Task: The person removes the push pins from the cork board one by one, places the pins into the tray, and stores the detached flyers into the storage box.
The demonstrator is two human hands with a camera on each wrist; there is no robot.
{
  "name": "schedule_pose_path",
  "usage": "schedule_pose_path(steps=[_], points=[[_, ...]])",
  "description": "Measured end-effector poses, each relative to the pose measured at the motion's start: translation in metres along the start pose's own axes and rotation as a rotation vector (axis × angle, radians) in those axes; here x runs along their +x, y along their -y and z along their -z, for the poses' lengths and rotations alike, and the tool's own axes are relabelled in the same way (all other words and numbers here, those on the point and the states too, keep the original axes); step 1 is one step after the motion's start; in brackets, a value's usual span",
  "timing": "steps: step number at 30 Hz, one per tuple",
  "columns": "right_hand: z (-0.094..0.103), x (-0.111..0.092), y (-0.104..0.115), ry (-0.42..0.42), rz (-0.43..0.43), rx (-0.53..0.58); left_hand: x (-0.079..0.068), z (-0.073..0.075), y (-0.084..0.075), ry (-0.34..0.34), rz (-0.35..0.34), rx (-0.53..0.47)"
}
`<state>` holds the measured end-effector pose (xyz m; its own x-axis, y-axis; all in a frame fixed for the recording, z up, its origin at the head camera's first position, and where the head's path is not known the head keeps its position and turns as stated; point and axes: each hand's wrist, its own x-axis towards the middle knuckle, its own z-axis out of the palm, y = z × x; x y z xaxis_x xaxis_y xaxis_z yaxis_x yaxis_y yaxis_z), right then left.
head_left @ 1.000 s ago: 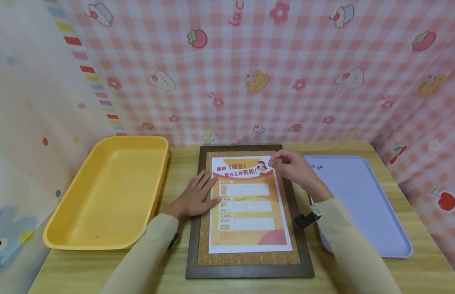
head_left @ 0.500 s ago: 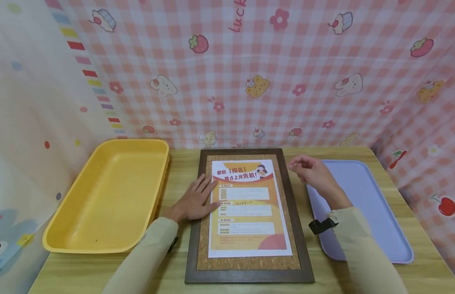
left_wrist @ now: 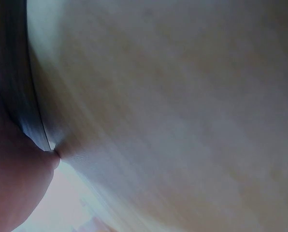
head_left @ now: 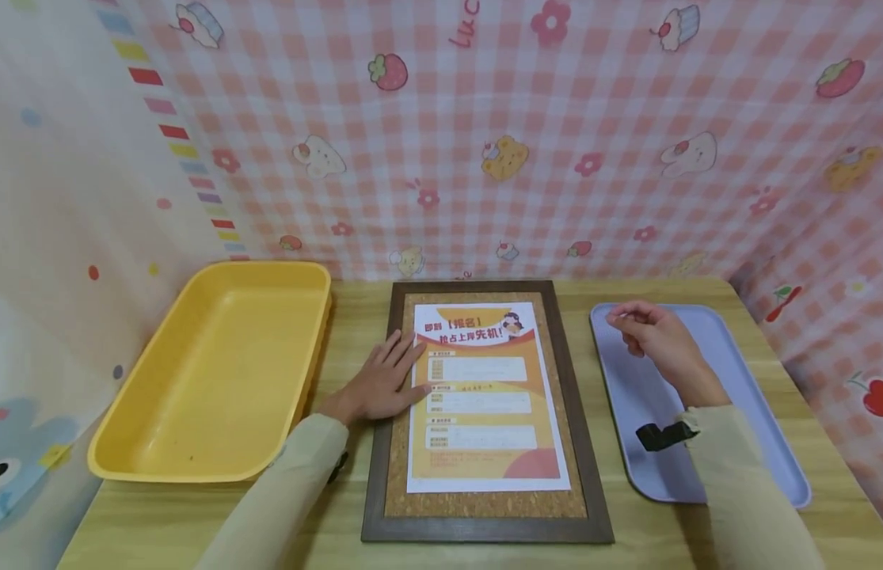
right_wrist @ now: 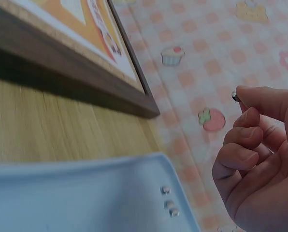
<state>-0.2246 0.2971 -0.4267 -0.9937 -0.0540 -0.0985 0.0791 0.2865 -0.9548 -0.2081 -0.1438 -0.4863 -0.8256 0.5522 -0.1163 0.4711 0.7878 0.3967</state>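
My left hand (head_left: pixel 384 381) rests with spread, straight fingers across the left edge of the framed cork board (head_left: pixel 393 499), its fingertips on the printed orange-and-white sheet (head_left: pixel 484 404). The sheet lies flat on the cork. My right hand (head_left: pixel 658 342) is raised over the far-left part of the lilac tray (head_left: pixel 669 467). Between thumb and index finger it pinches a small silver thumbtack (right_wrist: pixel 235 95); the other fingers are curled in. Three similar silver tacks (right_wrist: pixel 166 190) lie in the tray near its far edge; in the head view the hand hides them.
A yellow plastic tray (head_left: pixel 220 380) stands left of the board. All of it sits on a wood-grain table (head_left: pixel 355 317). A pink checked cloth (head_left: pixel 441 214) hangs close behind the table, with more cloth at both sides.
My right hand has moved right, from the sheet's top right corner to over the lilac tray. My left hand has stayed on the sheet's left edge.
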Motion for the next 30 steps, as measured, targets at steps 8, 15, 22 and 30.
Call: schedule_pose_path(steps=[8, 15, 22, 30], points=[[0.021, 0.006, -0.006, -0.049, -0.008, 0.031, 0.005, 0.015, -0.004, 0.01, 0.011, 0.005], [0.03, 0.007, -0.019, -0.092, -0.046, 0.061, 0.005, 0.015, -0.004, 0.015, 0.02, 0.019], [0.037, 0.007, -0.033, -0.128, -0.091, 0.053, 0.003, 0.01, -0.004, 0.03, 0.03, 0.015], [0.041, 0.011, -0.049, -0.155, -0.192, -0.028, 0.0, 0.006, -0.005, 0.051, 0.037, 0.009]])
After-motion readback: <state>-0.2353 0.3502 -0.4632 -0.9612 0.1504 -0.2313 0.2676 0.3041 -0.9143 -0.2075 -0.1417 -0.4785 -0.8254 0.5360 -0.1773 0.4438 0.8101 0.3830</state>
